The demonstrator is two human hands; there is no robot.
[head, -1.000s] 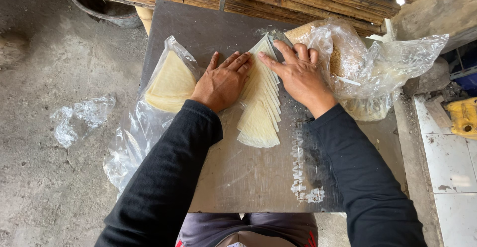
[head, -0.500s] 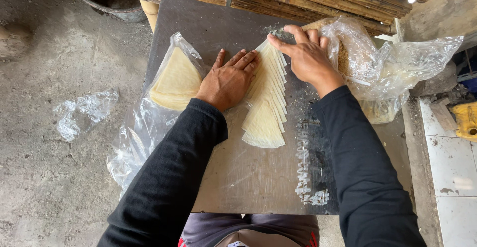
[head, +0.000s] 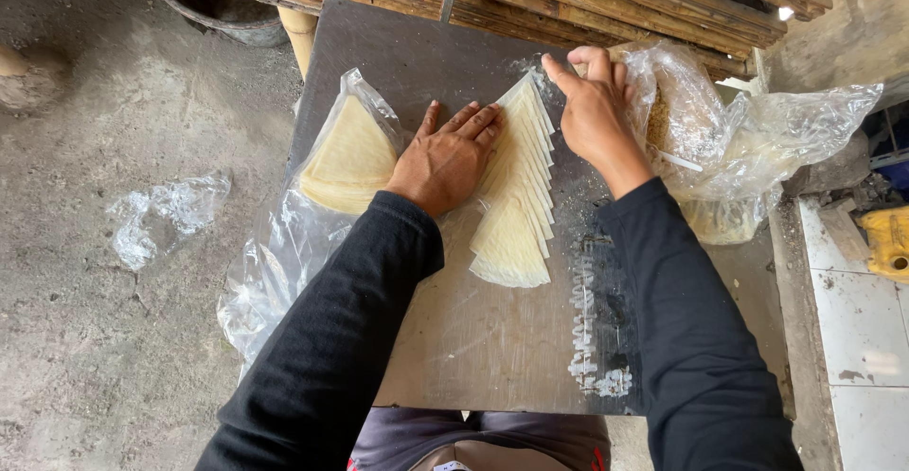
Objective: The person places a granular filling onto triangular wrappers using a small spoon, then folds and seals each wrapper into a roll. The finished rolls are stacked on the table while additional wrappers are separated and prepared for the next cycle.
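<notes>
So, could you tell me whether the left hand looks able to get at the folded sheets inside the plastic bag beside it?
Probably yes: the left hand lies flat on the fanned sheets, right next to the bagged sheets, with nothing between them.

A clear bag holding a stack of pale triangular sheets lies at the board's left edge. A crumpled clear bag sits at its right. A clear scrap lies on the ground, left.
</notes>
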